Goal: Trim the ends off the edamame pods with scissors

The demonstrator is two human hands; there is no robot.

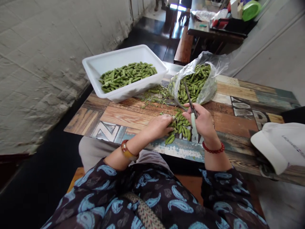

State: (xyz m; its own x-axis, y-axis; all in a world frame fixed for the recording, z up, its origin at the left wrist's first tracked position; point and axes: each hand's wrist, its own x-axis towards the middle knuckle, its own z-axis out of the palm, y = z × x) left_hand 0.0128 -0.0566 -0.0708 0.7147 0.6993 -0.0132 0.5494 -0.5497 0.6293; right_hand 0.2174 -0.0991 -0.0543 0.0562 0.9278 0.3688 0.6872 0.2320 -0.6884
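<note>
My left hand (160, 128) is closed at the left side of a small heap of green pods (181, 123) near the table's front edge, its fingertips pressed on pods. In my right hand (202, 120) are scissors (193, 122) with pale handles, their dark blades pointing away over the pods in the plastic bag. Behind the hands, the clear plastic bag (213, 83) lies open and holds many green pods (196, 81). A white tub (124, 57) at the back left contains a layer of green pods (128, 75). Trimmings (158, 93) are scattered between tub and bag.
The wood-patterned table (128, 117) runs across the view. A white cap (281, 146) rests at its right end. A wall (43, 57) stands on the left. Farther back are a wooden bench (184, 46) and another table (202, 30) with assorted items and a green bowl (251, 9).
</note>
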